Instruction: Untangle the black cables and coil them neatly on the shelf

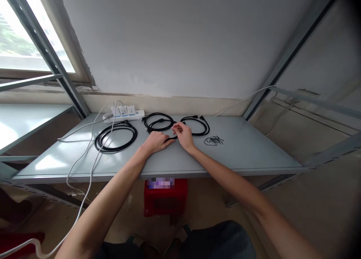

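My left hand [158,141] rests on the shelf with its fingers closed on a black cable [172,137], a short piece of which shows between my hands. Close by on the right, my right hand [184,134] is raised slightly with thumb and fingers pinched together. Whatever is in that pinch is too small to make out. Behind my hands lies a looped black cable [158,114]. Another black cable with plug ends [207,125] curves out to the right of my right hand. A coiled black cable [116,150] lies to the left.
A white power strip [135,116] with several chargers stands at the back left, its white cords [91,165] hanging over the front edge. Thin black ties [214,140] lie in a pile on the right. Metal posts [278,78] flank the shelf; a red stool [165,204] is underneath.
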{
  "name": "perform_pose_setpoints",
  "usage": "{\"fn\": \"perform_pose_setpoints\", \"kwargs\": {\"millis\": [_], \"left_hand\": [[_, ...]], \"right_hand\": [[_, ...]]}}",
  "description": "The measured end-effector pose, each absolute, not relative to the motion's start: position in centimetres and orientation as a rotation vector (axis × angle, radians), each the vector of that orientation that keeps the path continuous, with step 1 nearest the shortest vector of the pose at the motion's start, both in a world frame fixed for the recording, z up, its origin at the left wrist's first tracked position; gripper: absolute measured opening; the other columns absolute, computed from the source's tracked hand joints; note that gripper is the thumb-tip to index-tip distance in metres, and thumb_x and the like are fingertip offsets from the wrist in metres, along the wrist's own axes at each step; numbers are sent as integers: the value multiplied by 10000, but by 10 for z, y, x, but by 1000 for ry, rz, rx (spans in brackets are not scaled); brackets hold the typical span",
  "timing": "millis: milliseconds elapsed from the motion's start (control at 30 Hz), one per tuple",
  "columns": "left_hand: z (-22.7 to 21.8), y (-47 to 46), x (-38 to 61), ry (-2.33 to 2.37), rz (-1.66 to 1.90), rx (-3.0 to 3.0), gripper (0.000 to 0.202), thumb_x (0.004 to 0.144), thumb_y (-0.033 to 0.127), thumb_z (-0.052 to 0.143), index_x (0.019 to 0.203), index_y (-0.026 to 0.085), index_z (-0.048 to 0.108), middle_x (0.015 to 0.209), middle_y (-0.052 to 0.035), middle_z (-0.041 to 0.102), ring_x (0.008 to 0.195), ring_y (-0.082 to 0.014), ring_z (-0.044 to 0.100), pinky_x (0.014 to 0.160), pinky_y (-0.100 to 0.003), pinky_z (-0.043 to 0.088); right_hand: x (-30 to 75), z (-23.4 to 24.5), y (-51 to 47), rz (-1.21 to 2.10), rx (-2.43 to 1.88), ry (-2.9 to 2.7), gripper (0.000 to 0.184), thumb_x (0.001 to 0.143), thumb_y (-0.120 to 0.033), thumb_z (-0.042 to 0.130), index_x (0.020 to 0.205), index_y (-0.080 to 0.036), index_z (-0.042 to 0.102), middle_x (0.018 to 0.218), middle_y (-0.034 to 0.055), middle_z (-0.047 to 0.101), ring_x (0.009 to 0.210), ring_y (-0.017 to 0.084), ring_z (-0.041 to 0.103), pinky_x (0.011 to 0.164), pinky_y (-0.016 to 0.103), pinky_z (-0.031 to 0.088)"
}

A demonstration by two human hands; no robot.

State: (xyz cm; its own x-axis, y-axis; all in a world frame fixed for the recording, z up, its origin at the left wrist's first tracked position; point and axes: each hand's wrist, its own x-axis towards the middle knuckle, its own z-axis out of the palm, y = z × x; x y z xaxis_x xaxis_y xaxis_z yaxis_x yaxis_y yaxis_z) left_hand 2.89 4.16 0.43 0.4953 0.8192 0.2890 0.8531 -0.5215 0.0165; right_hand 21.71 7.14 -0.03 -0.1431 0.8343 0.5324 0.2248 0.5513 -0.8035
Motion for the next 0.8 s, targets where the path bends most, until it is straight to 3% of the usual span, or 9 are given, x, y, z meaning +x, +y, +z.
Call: {"fn": "perform_pose_setpoints", "kwargs": {"millis": [200, 367, 567, 800], "left_hand": [[1, 42, 21, -1586, -539, -2546, 595, 1080, 664, 479, 851, 226, 812, 765, -147, 776, 822, -322, 758, 688, -370, 424], [4, 37, 23, -1683, -590, -2477, 583, 1095, 632, 466, 791, 235, 765, 709, -121, 743, 776, -305, 733, 667, -365, 378], [2, 33, 24, -1674, -594, -2520, 585, 1069, 661, 511, 789, 224, 782, 733, -134, 752, 818, -314, 729, 698, -367, 394], [1, 33, 24, -1677, -632, -2466, 652, 1096, 657, 450, 769, 200, 781, 740, -153, 755, 800, -315, 726, 694, -373, 384]], "right_hand": [[207, 11, 99, 781, -916, -1777, 465, 916, -656, 772, 750, -241, 646, 634, 4, 669, 628, 191, 660, 713, 332, 532], [220, 14, 90, 721, -828, -1841, 413, 937, -625, 753, 796, -238, 726, 714, 32, 743, 702, 217, 693, 739, 351, 522], [230, 12, 98, 804, -837, -2013, 455, 862, -667, 796, 734, -234, 739, 679, 28, 739, 675, 207, 650, 715, 356, 500], [233, 18, 86, 553, -855, -1860, 517, 975, -731, 673, 832, -239, 740, 724, 33, 707, 694, 208, 616, 734, 361, 509]]}}
